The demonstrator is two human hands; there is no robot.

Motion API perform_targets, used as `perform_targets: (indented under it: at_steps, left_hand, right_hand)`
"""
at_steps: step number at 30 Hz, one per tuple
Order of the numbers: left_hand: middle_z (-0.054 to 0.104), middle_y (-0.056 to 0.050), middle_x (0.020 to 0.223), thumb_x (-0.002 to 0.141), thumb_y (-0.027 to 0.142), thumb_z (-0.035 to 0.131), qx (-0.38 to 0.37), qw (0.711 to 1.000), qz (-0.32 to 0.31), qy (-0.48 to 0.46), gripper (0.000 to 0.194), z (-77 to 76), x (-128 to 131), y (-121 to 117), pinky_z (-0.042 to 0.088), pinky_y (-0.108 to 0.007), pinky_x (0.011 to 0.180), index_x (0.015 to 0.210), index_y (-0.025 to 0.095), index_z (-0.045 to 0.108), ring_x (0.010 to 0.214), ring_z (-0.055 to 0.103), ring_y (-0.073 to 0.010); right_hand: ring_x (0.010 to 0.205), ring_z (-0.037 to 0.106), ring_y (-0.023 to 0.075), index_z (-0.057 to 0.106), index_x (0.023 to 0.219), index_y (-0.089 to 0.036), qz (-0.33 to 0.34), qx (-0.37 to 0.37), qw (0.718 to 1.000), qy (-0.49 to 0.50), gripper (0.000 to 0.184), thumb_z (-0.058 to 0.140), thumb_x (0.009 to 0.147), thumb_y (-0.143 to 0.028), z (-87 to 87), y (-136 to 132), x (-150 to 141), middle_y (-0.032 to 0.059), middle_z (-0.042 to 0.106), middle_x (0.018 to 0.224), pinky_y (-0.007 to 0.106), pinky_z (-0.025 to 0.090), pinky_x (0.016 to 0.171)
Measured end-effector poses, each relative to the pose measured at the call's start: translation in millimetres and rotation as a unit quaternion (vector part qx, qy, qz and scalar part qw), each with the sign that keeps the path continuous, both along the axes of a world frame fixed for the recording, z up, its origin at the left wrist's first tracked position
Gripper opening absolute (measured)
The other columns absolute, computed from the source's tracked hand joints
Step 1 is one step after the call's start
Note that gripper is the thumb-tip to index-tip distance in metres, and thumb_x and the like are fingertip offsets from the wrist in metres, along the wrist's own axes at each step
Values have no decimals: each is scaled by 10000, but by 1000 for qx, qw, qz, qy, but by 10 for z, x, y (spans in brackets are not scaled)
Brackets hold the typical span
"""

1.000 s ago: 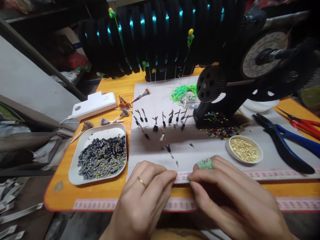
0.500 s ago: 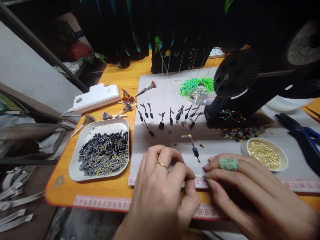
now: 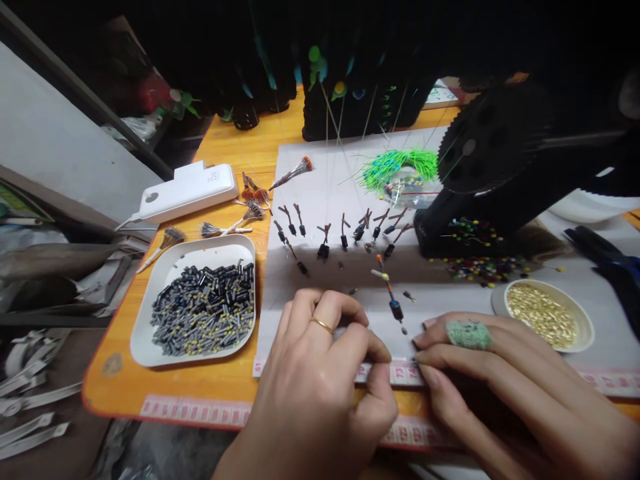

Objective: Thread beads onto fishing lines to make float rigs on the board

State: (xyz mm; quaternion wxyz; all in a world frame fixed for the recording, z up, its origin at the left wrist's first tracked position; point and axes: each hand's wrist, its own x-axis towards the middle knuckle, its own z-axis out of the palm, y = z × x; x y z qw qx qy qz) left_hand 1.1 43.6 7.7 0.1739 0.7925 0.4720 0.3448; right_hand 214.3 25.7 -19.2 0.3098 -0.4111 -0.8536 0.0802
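My left hand [image 3: 320, 373], with a ring on one finger, is closed above the front edge of the white board [image 3: 295, 320]. Its thumb and index finger pinch together, but what lies between them is hidden. Facing it, my right hand [image 3: 490, 373] wears a green finger wrap [image 3: 469, 335]. The right thumb and fingertips press together on what looks like a thin line, barely visible. Just beyond those fingertips stands a small rig piece [image 3: 395, 308], with a black barrel, an orange stem and a pale yellow-tipped crosspiece. Several similar black pieces [image 3: 324, 249] stand farther back.
At left is a white tray [image 3: 137, 333] of small grey and black parts, near a white power bank [image 3: 190, 193]. A bowl [image 3: 583, 337] of gold-coloured bits sits right, beside pliers [image 3: 600, 253]. A geared black machine [image 3: 430, 233] and green strands [image 3: 395, 167] stand behind.
The view has shifted slightly. Both hands keep their pinches, with the right fingertips now slightly farther from the left. The rig piece stays beyond the right fingertips.
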Motion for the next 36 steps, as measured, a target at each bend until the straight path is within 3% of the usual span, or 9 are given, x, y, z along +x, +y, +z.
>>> perform_targets:
  at_steps: [7,14,18,25,30,36]
  left_hand:
    - [679,-112,897,779,10,611,-2,1000,-16,11,151,16,-14,27,502,-439,719,756,132,697,872,587,-273]
    - [656,-48,910,818,30,607,16,1000,7,0,156,-93,16,-9,437,-411,757,785,180,632,911,548,-236]
    - [654,-24,904,862,48,602,14,1000,5,13,160,-96,12,-9,418,-401,757,801,194,627,899,546,-220]
    - [650,-8,900,876,51,605,21,999,6,28,159,-79,20,2,411,-397,777,824,199,629,906,546,-211]
    - [651,5,872,878,49,586,29,999,24,26,178,-86,44,-6,411,-392,778,794,198,631,891,544,-200]
    - [645,10,884,891,52,558,25,999,28,31,186,-78,60,-13,409,-396,785,797,198,626,901,544,-197]
  right_hand:
    - [1073,562,227,604,1107,-201,-3,-10,1000,6,219,608,938,-63,33,-5,-5,65,679,1035,356,421,948]
    - [1053,614,201,620,1074,-223,-7,-23,1000,-15,175,610,945,-106,70,10,57,39,691,1000,308,458,932]
    - [952,691,242,691,965,-251,-67,-27,997,7,55,638,959,-239,113,20,21,50,722,931,355,553,818]
    - [899,714,270,737,958,-249,-117,-20,992,38,185,652,967,-413,169,38,-82,71,727,900,404,597,812]
    - [892,703,225,702,1014,-235,-83,-5,996,18,79,633,977,-239,122,-9,77,46,729,946,355,553,832]
    - [993,613,176,637,1097,-169,-31,-2,999,-11,169,588,967,-72,98,-14,189,56,689,1002,283,454,947]
